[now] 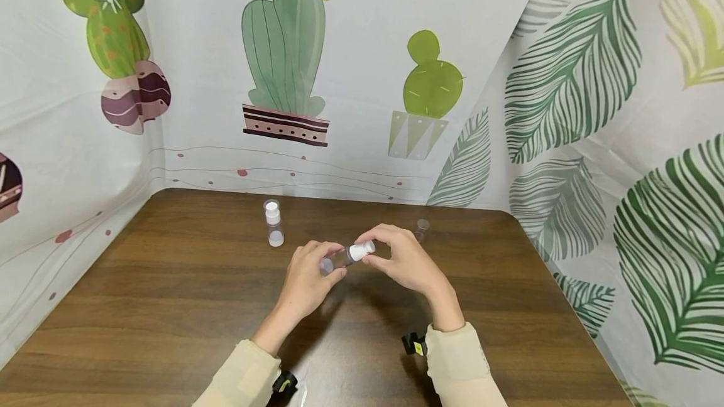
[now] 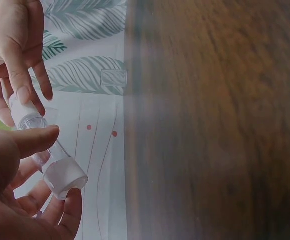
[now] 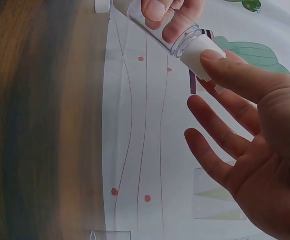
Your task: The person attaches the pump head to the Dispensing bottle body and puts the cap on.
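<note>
Both hands hold one small clear pump bottle (image 1: pixel 340 260), tilted above the brown table. My left hand (image 1: pixel 308 278) grips the transparent body, thumb on one side and fingers around the other. With thumb and forefinger, my right hand (image 1: pixel 404 262) pinches the white pump top (image 1: pixel 361 250). In the right wrist view, the white top (image 3: pixel 197 55) sits at the clear ringed neck, and the remaining right fingers spread away from it. The left wrist view shows the white base (image 2: pixel 65 172) between the left fingers and thumb.
A similar clear bottle (image 1: pixel 274 225) with a white top and transparent cover stands toward the back left of the wooden table (image 1: pixel 170 294). A small clear cap (image 1: pixel 422 226) lies behind my right hand. Printed fabric (image 1: pixel 362 80) hangs along the table's back and sides.
</note>
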Demonstrator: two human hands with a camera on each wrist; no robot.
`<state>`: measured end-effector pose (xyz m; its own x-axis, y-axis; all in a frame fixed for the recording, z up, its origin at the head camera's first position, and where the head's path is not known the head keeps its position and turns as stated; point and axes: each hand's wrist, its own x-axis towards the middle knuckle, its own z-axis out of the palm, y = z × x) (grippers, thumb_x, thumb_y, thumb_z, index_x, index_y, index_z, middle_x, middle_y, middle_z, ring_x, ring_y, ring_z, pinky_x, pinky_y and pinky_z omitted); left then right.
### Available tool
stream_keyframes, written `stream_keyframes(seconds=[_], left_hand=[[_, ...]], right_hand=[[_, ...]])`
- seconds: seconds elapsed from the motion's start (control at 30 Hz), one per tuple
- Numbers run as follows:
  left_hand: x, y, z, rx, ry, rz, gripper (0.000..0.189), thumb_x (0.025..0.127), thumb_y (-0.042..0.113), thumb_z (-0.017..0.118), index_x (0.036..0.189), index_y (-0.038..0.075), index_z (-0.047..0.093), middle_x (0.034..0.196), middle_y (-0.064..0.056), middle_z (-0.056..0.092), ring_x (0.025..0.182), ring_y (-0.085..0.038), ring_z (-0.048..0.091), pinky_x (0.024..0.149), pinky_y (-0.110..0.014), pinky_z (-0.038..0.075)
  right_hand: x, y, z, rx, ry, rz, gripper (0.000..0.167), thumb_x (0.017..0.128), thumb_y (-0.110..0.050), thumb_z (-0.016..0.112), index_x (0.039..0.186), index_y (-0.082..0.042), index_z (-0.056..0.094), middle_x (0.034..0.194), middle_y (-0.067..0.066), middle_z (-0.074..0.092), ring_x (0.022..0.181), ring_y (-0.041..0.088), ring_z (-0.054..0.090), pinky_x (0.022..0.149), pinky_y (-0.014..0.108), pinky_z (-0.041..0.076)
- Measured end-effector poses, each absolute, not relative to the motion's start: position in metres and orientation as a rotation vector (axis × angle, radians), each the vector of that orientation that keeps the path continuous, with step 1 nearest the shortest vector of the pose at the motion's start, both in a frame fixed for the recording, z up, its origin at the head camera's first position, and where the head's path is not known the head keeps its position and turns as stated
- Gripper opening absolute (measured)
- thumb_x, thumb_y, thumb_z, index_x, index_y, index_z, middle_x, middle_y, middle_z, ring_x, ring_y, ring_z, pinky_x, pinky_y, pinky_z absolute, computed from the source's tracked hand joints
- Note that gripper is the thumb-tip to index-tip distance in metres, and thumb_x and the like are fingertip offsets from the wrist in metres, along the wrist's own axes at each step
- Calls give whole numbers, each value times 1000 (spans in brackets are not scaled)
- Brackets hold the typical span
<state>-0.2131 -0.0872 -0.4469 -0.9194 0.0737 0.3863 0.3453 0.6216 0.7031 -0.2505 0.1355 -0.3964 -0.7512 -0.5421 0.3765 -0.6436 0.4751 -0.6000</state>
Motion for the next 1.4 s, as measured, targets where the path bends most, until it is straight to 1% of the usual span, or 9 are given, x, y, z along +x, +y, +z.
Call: stream_keyframes(seconds=[0.2, 0.37, 0.53, 0.7, 0.9, 1.03, 1.23, 1.33, 1.4], left_hand=[[-213, -87, -448, -362, -2495, -1178, 37, 81, 10, 92, 116, 14, 77, 107, -4, 73, 100, -27, 59, 85, -45, 46], [-213, -87, -448, -354, -2520, -1188, 38, 82, 12, 91, 117, 14, 77, 108, -4, 73, 101, -27, 60, 86, -45, 46], [-213, -86, -448, -348, -2555, -1184, 38, 84, 15, 91, 119, 14, 76, 110, -4, 73, 104, -28, 61, 89, -47, 48], [-213, -85, -448, -350, -2572, -1198, 39, 84, 15, 91, 119, 14, 75, 111, -5, 73, 108, -29, 64, 93, -50, 49], [-211, -85, -447, -357, -2581, -1201, 38, 84, 17, 91, 119, 14, 74, 113, -5, 73, 108, -29, 64, 92, -49, 50], [-211, -85, -447, -357, -2586, -1210, 38, 85, 17, 91, 119, 14, 74, 113, -5, 73, 109, -30, 64, 93, -49, 50], [-212, -85, -447, -355, -2591, -1221, 38, 85, 17, 90, 119, 15, 74, 115, -4, 73, 110, -30, 64, 94, -50, 50], [-211, -85, -447, -354, -2591, -1223, 38, 86, 17, 90, 120, 14, 74, 115, -4, 73, 110, -30, 64, 94, -50, 50], [-211, -85, -447, -355, -2589, -1218, 38, 86, 17, 90, 120, 14, 74, 115, -5, 73, 110, -30, 64, 94, -51, 50]], right_hand=[[-251, 135, -397, 1028, -2595, 1125, 24, 91, -10, 85, 113, -15, 77, 109, -10, 74, 106, 9, 67, 98, 39, 53], [-250, 134, -397, 1013, -2611, 1119, 21, 92, -15, 85, 113, -16, 77, 107, -11, 74, 104, 8, 66, 96, 38, 54], [-250, 134, -397, 984, -2629, 1121, 20, 93, -19, 84, 111, -17, 77, 104, -12, 73, 101, 8, 66, 95, 38, 54], [-249, 133, -397, 947, -2640, 1141, 16, 94, -21, 84, 108, -18, 77, 98, -12, 72, 95, 9, 65, 90, 35, 53], [-250, 132, -398, 915, -2646, 1143, 14, 94, -22, 84, 107, -18, 77, 95, -13, 72, 91, 9, 66, 83, 32, 54], [-250, 133, -398, 902, -2646, 1139, 22, 93, -25, 85, 112, -18, 77, 99, -12, 72, 94, 9, 66, 86, 34, 54], [-248, 135, -396, 894, -2625, 1156, 41, 87, -26, 90, 124, -19, 74, 115, -11, 71, 106, 10, 65, 99, 40, 53], [-247, 136, -394, 915, -2619, 1171, 44, 86, -24, 92, 126, -21, 73, 120, -12, 70, 108, 11, 64, 102, 41, 52], [-247, 136, -394, 941, -2610, 1178, 45, 85, -20, 92, 126, -21, 73, 121, -9, 70, 109, 12, 63, 102, 41, 52]])
